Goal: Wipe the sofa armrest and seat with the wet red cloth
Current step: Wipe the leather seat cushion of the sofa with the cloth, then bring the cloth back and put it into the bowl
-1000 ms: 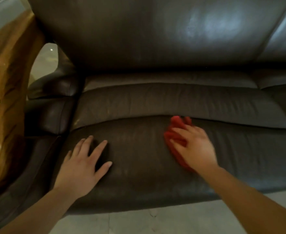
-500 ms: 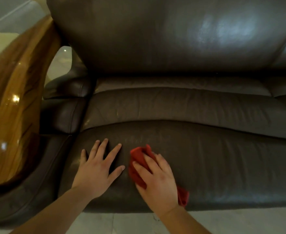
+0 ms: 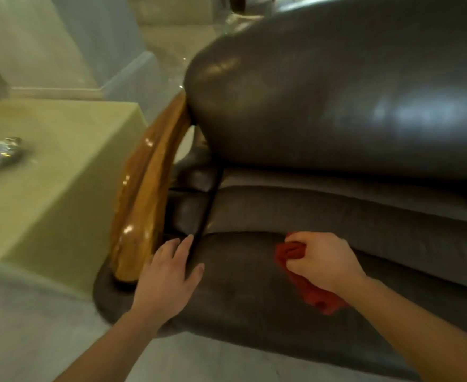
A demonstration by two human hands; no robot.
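Note:
A dark grey leather sofa fills the right of the view, with its seat cushion (image 3: 254, 293) in front of me. Its glossy wooden armrest (image 3: 144, 205) curves down on the left. My right hand (image 3: 326, 260) is clenched around the bunched red cloth (image 3: 309, 290), on the front of the seat. Part of the cloth hangs out below my palm. My left hand (image 3: 168, 274) lies flat with fingers spread on the seat's left end, its fingertips beside the armrest's lower end.
A pale yellow-green block-shaped side table (image 3: 61, 172) stands left of the armrest, with a shiny blue-silver object (image 3: 0, 154) on top. The padded backrest (image 3: 337, 95) rises behind the seat. Light grey floor (image 3: 33, 326) lies in front.
My view has swung left, bringing the side table into sight. My right hand has bunched the cloth into a fist on the seat. My left hand has shifted toward the armrest.

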